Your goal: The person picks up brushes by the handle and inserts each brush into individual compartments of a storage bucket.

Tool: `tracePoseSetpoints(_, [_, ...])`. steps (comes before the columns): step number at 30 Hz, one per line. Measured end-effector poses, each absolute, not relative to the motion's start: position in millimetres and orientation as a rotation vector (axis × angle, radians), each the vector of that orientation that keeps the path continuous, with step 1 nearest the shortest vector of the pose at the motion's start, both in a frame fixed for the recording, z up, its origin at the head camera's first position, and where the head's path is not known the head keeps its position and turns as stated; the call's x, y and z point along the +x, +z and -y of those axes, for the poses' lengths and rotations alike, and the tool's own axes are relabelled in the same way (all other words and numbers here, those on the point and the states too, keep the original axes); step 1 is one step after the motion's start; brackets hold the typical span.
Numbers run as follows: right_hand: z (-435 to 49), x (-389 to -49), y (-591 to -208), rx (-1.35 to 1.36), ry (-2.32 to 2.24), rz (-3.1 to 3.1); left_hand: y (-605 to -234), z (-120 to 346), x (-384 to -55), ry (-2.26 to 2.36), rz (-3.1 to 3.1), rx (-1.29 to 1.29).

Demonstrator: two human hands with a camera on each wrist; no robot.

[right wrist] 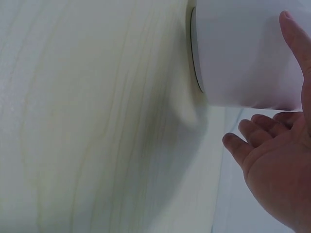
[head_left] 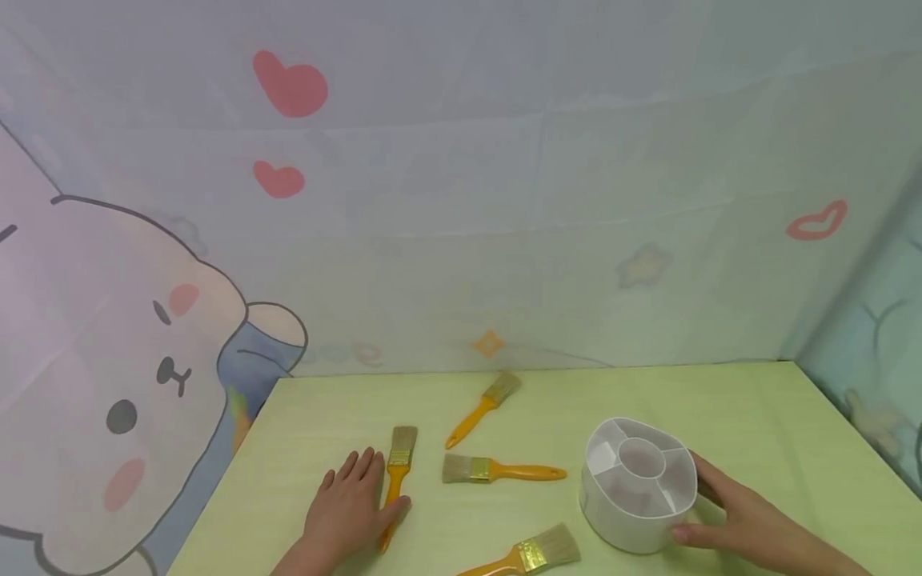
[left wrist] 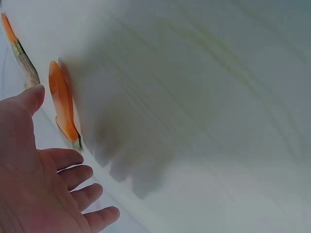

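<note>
A paintbrush (head_left: 529, 555) with a thick orange handle lies nearest, in front of and to the left of the white round holder (head_left: 639, 530); its bristles point towards the holder, and the lower edge of the head view cuts off its handle. The holder stands upright on the pale yellow-green table (head_left: 778, 432), its top showing a round central well with divided compartments about it.

Just right of the holder is the right hand (head_left: 745, 512), its thumb at the front of the wall and its fingers reaching behind. The hand is relaxed around the holder without clasping it; whether the skin touches the wall I cannot tell.

Directly left of the holder, a second brush (head_left: 504, 470) lies crosswise, handle end towards it. Behind and to the left of the holder, a third brush (head_left: 487, 403) lies aslant, bristles away from the camera. Well to the left of the holder, past the second brush, lies a fourth brush (head_left: 397, 480), bristles also away.

The left hand (head_left: 347, 506) is at this fourth brush, on its far side from the holder, fingers extended and grasping nothing; its thumb crosses above the handle, contact unclear.

Behind the holder hangs a pale cloth (head_left: 461, 280) printed with red hearts (head_left: 297, 88).
</note>
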State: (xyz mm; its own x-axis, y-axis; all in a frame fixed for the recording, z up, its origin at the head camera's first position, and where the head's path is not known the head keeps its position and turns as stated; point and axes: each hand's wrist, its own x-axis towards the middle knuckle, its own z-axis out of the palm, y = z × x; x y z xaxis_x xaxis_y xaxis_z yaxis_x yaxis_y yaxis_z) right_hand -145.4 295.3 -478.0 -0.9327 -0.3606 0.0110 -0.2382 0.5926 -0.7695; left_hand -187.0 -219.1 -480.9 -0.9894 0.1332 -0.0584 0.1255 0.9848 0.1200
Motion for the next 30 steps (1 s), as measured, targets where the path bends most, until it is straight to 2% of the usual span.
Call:
tracePoseSetpoints(13, [-298,-145,-483,-0.621,-1.376,-2.696,-485,218,-188,0.084,-3.074,0.259])
tracePoseSetpoints(30, [-284,-130,-480,-0.335,-1.602,-2.636,-487,220,-189,0.107,-3.106,0.267])
